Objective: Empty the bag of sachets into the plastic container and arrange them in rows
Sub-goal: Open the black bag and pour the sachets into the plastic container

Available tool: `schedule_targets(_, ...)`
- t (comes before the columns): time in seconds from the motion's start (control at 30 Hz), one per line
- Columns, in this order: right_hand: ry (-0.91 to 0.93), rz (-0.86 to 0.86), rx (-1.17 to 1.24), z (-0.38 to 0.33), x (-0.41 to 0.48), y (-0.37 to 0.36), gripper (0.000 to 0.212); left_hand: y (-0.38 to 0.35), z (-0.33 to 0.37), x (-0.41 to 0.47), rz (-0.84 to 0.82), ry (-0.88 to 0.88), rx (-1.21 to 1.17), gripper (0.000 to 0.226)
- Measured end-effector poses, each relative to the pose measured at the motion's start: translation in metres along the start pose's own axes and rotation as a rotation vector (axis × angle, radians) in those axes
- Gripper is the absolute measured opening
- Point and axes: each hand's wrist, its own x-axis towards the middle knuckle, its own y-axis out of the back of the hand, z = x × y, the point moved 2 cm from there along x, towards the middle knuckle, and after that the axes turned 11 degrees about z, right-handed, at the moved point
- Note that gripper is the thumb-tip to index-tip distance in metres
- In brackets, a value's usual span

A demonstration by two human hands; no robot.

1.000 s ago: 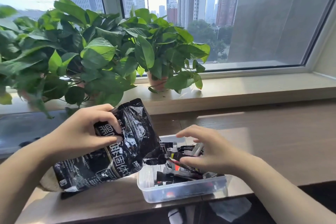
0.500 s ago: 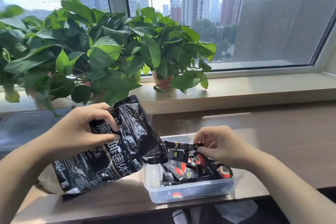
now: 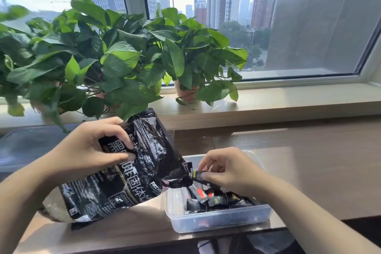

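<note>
A glossy black bag (image 3: 132, 175) with white lettering hangs tilted, its torn mouth pointing down to the right at the clear plastic container (image 3: 218, 221). My left hand (image 3: 88, 150) grips the bag by its upper side. Several black sachets (image 3: 208, 197) with red and yellow marks lie jumbled in the container. Over the container, my right hand (image 3: 231, 169) pinches one black sachet (image 3: 196, 175) right at the bag's mouth. The bag's inside is hidden.
The container stands near the front edge of a brown wooden desk (image 3: 309, 161). Leafy potted plants (image 3: 127, 62) fill the window sill behind the bag. A dark tray-like lid (image 3: 24, 146) lies at the far left.
My right hand went from resting spread over the sachets to pinching one and lifting it toward the bag's mouth. The bag stays tilted in my left hand.
</note>
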Motion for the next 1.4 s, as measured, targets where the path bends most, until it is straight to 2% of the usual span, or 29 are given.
schedule_targets(0.23, -0.086, -0.082, -0.1, 0.016, -0.011, 0.057, 0.014, 0.014, -0.019, -0.006, 0.056, 0.031, 0.028, 0.039)
schedule_targets(0.3, -0.075, -0.082, -0.139, 0.015, -0.009, 0.054, 0.009, 0.012, -0.021, -0.007, 0.063, 0.044, 0.029, 0.042)
schedule_targets(0.37, -0.005, -0.019, -0.147, 0.007, -0.004, 0.038, 0.022, 0.008, -0.021, -0.008, 0.059, 0.058, 0.036, 0.045)
schedule_targets(0.43, 0.046, 0.013, -0.058, -0.004, 0.002, 0.017, 0.026, 0.005, -0.016, -0.007, 0.069, 0.07, 0.051, 0.045)
schedule_targets(0.63, 0.078, 0.102, 0.046, -0.011, 0.014, -0.021, 0.004, 0.004, -0.008, -0.007, 0.069, 0.055, 0.057, 0.038)
schedule_targets(0.83, 0.015, 0.077, 0.052, -0.008, 0.007, 0.008, 0.01, 0.018, -0.027, -0.015, 0.042, 0.078, 0.068, 0.045)
schedule_targets(0.97, -0.09, 0.053, -0.01, 0.008, -0.004, 0.042, 0.013, 0.027, -0.033, -0.021, 0.058, 0.104, 0.125, 0.047)
schedule_targets(1.07, -0.102, 0.086, -0.205, 0.024, -0.011, 0.054, 0.012, 0.029, -0.037, -0.024, 0.051, 0.157, 0.168, 0.055)
schedule_targets(1.2, -0.087, 0.186, -0.242, 0.031, -0.016, 0.049, 0.006, 0.032, -0.046, -0.031, 0.124, 0.171, 0.191, 0.04)
schedule_targets(1.4, -0.059, 0.21, -0.137, 0.03, -0.02, 0.036, 0.018, 0.036, -0.048, -0.034, 0.144, 0.212, 0.199, 0.035)
